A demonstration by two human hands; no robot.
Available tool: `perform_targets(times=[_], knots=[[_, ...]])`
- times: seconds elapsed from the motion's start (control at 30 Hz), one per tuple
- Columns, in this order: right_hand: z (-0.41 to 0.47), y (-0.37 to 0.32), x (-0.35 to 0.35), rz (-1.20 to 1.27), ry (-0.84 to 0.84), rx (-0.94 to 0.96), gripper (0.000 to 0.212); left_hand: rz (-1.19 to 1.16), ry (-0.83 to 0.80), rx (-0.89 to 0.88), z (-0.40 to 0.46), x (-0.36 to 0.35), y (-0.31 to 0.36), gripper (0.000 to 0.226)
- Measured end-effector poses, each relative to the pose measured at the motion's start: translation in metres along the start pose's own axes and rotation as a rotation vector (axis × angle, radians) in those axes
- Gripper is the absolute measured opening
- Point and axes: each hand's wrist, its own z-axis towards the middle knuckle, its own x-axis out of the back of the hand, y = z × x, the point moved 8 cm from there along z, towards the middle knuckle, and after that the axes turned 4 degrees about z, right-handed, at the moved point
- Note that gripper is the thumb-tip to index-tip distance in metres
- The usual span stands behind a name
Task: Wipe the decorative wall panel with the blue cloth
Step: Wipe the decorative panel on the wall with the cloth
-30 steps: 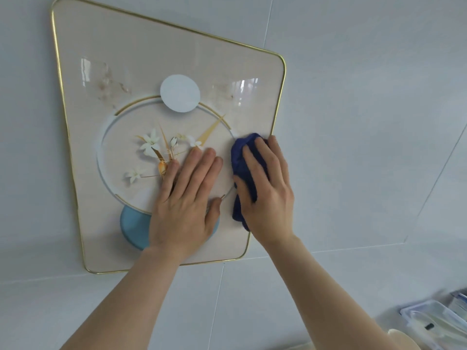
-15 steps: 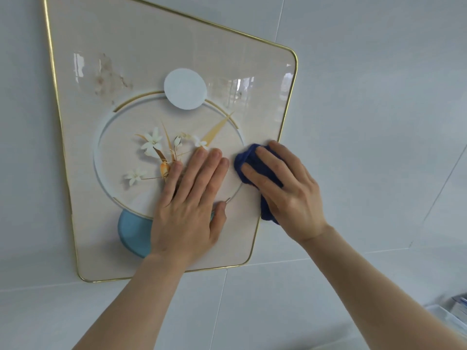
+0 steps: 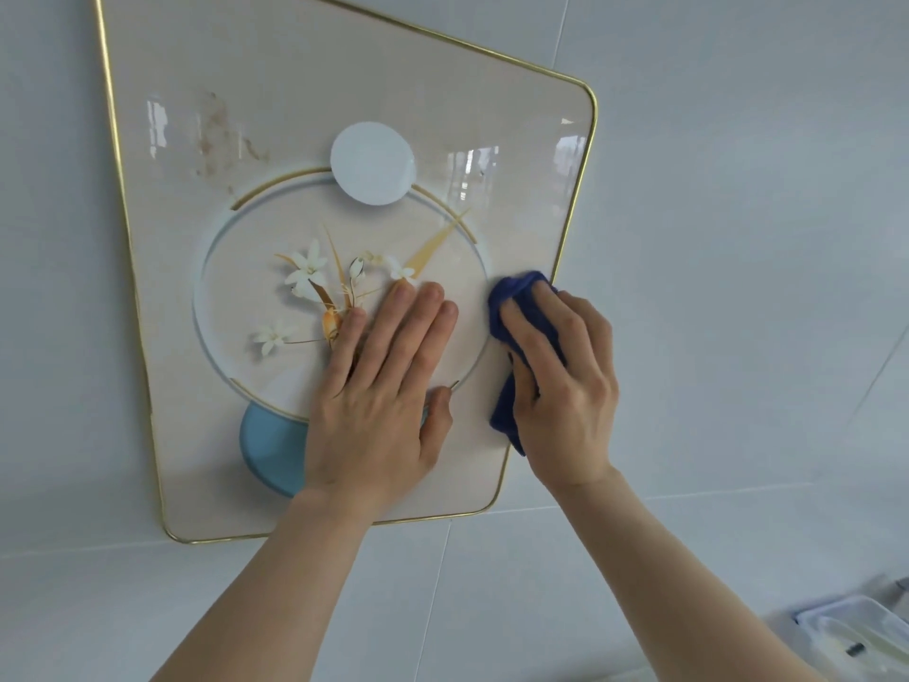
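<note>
The decorative wall panel point(image 3: 516, 140) hangs on a white tiled wall: cream, gold-edged, with a pale disc, a ring, white flowers and a blue bowl shape. Brownish smudges mark its upper left. My left hand point(image 3: 383, 396) lies flat and spread on the lower middle of the panel, holding nothing. My right hand point(image 3: 565, 386) presses the bunched blue cloth point(image 3: 516, 297) against the panel's lower right edge, with the cloth showing above and left of the fingers.
White wall tiles point(image 3: 738, 238) surround the panel. A clear plastic lidded container point(image 3: 856, 632) sits at the bottom right corner of the view.
My right hand with the cloth swung out toward the panel's right edge, then came back slightly. The view shifted, so the panel looks higher and nearer. My left hand stays flat in place.
</note>
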Motion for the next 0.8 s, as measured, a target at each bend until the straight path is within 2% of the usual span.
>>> perform_targets(times=[0.13, 0.23, 0.33, 0.37, 0.47, 0.53, 0.6, 0.67, 0.73, 0.8], knots=[[-0.023, -0.003, 0.004, 0.002, -0.086, 0.022, 0.034, -0.054, 0.009, 0.012, 0.001, 0.005, -0.001, 0.077], [-0.051, -0.015, 0.013, 0.019, -0.244, 0.064, 0.043, -0.094, -0.015, 0.019, 0.003, 0.01, 0.0, 0.077], [-0.055, -0.02, 0.015, -0.018, -0.46, -0.041, 0.068, -0.106, -0.051, 0.031, 0.004, 0.017, 0.003, 0.076], [-0.049, -0.022, 0.016, -0.005, -0.513, -0.098, 0.069, -0.107, -0.063, 0.035, 0.006, 0.02, 0.004, 0.075], [-0.035, -0.023, 0.017, 0.072, -0.723, -0.293, 0.039, -0.133, -0.09, 0.038, 0.009, 0.031, 0.005, 0.073], [-0.033, -0.012, 0.022, 0.186, -0.82, -0.526, 0.031, -0.17, -0.092, 0.039, 0.012, 0.039, 0.004, 0.071], [-0.015, 0.001, 0.039, 0.32, -0.666, -0.735, 0.032, -0.193, -0.08, 0.046, 0.018, 0.048, 0.002, 0.07], [0.015, 0.007, 0.054, 0.418, -0.434, -0.806, 0.034, -0.19, -0.046, 0.059, 0.029, 0.058, -0.001, 0.069], [0.049, 0.004, 0.06, 0.481, -0.258, -0.758, 0.034, -0.173, -0.023, 0.064, 0.044, 0.065, -0.006, 0.072], [0.083, -0.008, 0.061, 0.479, -0.13, -0.61, 0.035, -0.148, -0.023, 0.07, 0.056, 0.066, -0.011, 0.078]])
